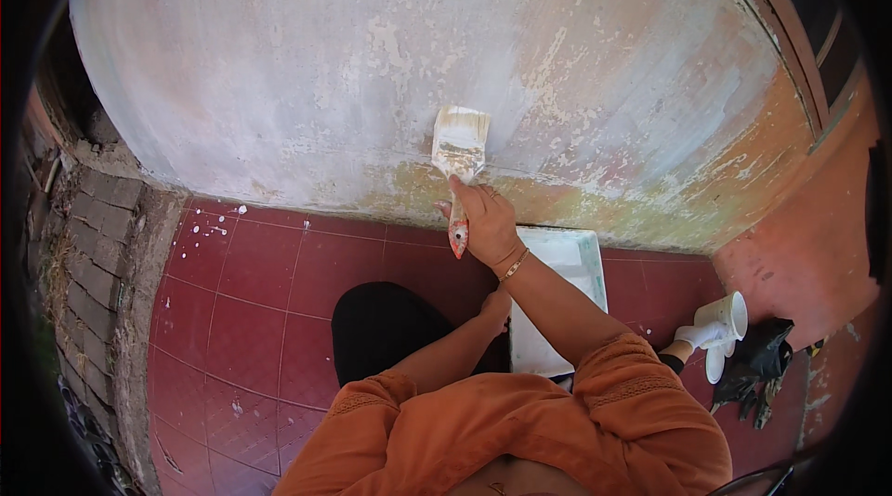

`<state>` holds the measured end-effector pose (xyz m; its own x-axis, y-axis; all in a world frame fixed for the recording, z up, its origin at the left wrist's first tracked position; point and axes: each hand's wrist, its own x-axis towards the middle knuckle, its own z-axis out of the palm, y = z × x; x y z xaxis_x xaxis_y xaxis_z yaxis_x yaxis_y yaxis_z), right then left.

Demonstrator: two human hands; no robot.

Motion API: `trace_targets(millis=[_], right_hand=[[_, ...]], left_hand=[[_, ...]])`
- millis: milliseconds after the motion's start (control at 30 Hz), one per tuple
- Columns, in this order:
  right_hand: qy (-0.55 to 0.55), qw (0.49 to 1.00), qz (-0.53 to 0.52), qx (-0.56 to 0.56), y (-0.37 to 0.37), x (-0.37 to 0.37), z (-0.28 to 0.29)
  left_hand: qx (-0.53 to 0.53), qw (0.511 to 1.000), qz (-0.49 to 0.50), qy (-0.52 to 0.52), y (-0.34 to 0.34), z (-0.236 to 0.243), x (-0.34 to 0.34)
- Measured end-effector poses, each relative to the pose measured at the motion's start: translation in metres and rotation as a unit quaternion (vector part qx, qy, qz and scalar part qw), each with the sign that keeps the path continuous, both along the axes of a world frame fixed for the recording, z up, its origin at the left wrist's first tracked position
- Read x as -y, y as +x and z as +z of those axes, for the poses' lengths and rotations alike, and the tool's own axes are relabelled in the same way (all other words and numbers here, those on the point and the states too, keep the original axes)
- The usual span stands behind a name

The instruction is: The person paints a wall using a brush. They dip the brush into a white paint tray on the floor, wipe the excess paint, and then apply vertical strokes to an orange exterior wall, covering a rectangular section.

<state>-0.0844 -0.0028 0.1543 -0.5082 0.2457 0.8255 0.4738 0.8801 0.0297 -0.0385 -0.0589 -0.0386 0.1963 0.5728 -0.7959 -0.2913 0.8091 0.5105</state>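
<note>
My right hand (483,220) is closed around the handle of a wide flat paintbrush (461,138). White paint coats the brush, and its bristles point up against the lower part of the wall (325,78). The handle's reddish end, with a hole in it, sticks out below my fingers. Under my right forearm lies a white rectangular paint tray (539,347), its inside smeared with white. My left hand (497,308) is at the tray's left rim, low down; its fingers are mostly hidden, so whether it grips the rim cannot be told.
Dark red floor tiles (251,310) carry white paint spatters. To the right stand a white tub (734,315) and a crumpled black plastic bag (764,357). My dark-clothed knee (386,324) is left of the tray. Stone paving (93,254) borders the left; a window frame (790,22) is upper right.
</note>
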Motion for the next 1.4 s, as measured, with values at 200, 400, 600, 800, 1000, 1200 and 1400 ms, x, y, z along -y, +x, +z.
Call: trace_targets(millis=[200, 400, 600, 800, 1000, 1200, 1400], right_hand=[[-0.075, 0.985, -0.015, 0.157, -0.005, 0.022, -0.047], [-0.11, 0.978, 0.048, 0.171, -0.008, 0.016, -0.003], [-0.325, 0.944, 0.018, 0.06, -0.029, -0.025, 0.136], [-0.134, 0.97, 0.166, -0.113, -0.038, 0.0, 0.195], [0.142, 0.987, 0.016, -0.077, -0.048, -0.006, 0.123], [0.026, 0.994, 0.006, 0.105, -0.04, 0.003, -0.002], [-0.048, 0.97, 0.078, 0.224, -0.059, 0.028, -0.05]], left_hand=[[0.038, 0.988, -0.022, 0.145, 0.002, -0.044, 0.005], [-0.006, 0.994, -0.063, 0.089, -0.007, 0.023, 0.009], [0.003, 0.999, -0.01, 0.044, -0.011, 0.041, 0.014], [-0.072, 0.996, -0.033, 0.043, -0.002, 0.004, -0.004], [-0.231, 0.972, -0.043, 0.033, -0.012, 0.069, 0.016], [-0.28, 0.949, -0.091, 0.116, 0.006, 0.04, 0.008], [-0.232, 0.923, 0.027, 0.305, 0.031, -0.104, -0.031]])
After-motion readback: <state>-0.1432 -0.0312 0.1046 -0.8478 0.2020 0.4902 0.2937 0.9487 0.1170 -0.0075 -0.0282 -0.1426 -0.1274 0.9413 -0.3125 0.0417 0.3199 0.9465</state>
